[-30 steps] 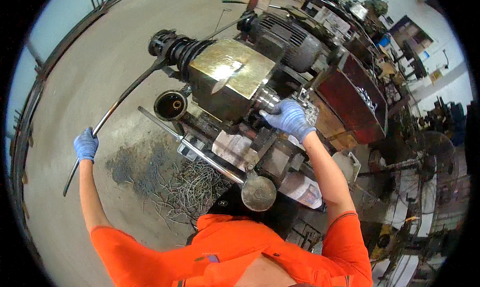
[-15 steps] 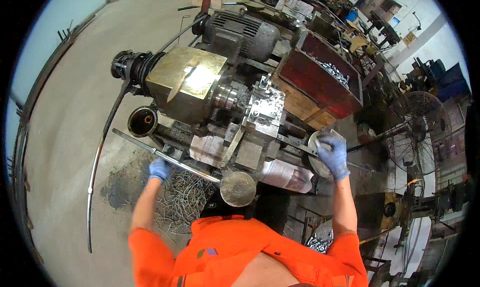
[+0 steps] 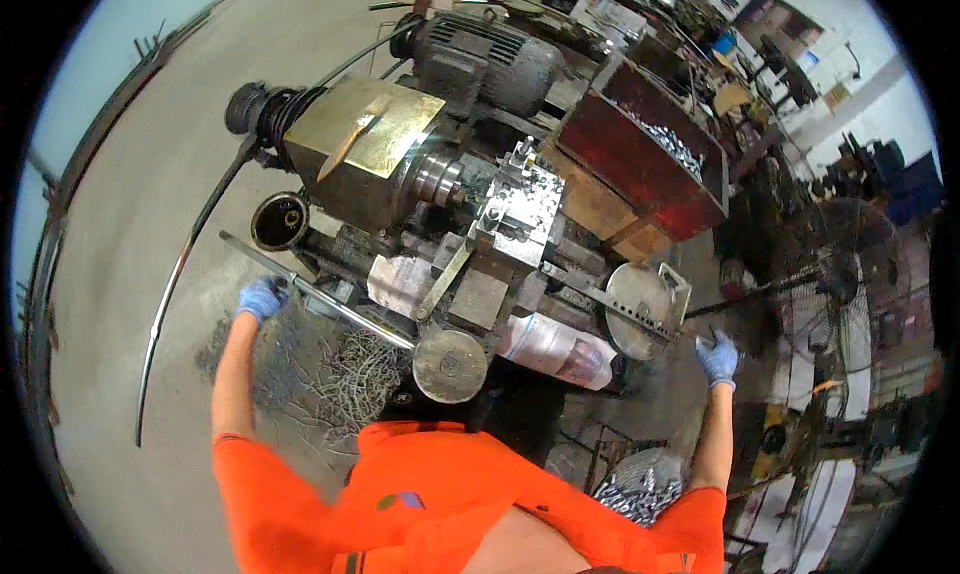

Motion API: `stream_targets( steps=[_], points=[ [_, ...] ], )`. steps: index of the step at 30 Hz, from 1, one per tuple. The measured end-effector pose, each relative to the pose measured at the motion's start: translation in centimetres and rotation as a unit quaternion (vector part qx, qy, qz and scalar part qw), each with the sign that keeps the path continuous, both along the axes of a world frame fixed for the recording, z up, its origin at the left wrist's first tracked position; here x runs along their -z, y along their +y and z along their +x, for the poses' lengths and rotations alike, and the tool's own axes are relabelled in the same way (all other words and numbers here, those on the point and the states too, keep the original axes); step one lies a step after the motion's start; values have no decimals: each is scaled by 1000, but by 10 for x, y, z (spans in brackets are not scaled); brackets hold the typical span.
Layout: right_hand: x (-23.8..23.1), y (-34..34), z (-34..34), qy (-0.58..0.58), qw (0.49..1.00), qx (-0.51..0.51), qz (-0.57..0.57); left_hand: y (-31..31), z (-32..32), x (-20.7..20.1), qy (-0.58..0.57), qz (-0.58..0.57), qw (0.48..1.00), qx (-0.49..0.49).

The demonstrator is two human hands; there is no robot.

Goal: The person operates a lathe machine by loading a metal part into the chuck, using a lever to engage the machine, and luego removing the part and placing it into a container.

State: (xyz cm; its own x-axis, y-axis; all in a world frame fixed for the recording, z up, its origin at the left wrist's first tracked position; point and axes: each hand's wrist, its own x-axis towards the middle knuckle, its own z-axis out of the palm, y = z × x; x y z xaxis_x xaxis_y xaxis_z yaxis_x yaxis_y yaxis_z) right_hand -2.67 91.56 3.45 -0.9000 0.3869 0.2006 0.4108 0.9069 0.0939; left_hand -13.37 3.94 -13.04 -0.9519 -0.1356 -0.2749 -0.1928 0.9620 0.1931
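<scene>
A small lathe (image 3: pixel 365 189) with a brass-coloured top plate stands before me. My left hand (image 3: pixel 262 300), in a blue glove, is beside the long metal bar (image 3: pixel 345 312) at the lathe's near left. Its fingers look curled; whatever lies in them is hidden. My right hand (image 3: pixel 717 359), also gloved, is in the air to the right of the round handwheel (image 3: pixel 640 309), apart from it, its fingers spread. Between the hands are the bright chuck (image 3: pixel 438 179), the tool post (image 3: pixel 522 212) covered in shiny chips, and a round metal disc (image 3: pixel 450 366) at the near end of the bar.
A dark red bin (image 3: pixel 650 164) with small metal parts sits behind the tool post. Curly metal shavings (image 3: pixel 355 379) lie on the floor at near left. A basket of metal pieces (image 3: pixel 640 489) stands by my right arm. A fan (image 3: pixel 850 274) is at right.
My right hand has let go of the handwheel and moved away to the right and nearer me. My left hand has shifted left and slightly farther off.
</scene>
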Motion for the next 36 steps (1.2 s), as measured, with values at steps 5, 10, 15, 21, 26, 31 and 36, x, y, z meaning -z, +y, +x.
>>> stream_targets(
  steps=[5, 10, 15, 21, 26, 31, 36],
  points=[
    [31, 53, 8, -125, 988, 65, 60, -18, 14, -54, 136, 295, 931, -165],
    [51, 57, 15, -129, 979, 150, 43, 44, 8, -135, 324, 305, 891, -91],
    [73, 38, 69, -47, 986, 136, 86, 89, -25, -108, 272, 152, 948, -60],
    [92, 13, 198, -57, 956, 286, -19, 104, -29, -112, 205, 10, 975, -83],
    [84, 16, 321, -64, 910, 391, -123, 103, -31, -112, 224, -5, 970, -100],
    [100, 2, 336, -78, 903, 415, -81, 99, -33, -105, 246, -11, 965, -94],
    [106, 13, 343, -92, 898, 421, -89, 105, -31, -116, 229, -3, 968, -103]
  ],
)
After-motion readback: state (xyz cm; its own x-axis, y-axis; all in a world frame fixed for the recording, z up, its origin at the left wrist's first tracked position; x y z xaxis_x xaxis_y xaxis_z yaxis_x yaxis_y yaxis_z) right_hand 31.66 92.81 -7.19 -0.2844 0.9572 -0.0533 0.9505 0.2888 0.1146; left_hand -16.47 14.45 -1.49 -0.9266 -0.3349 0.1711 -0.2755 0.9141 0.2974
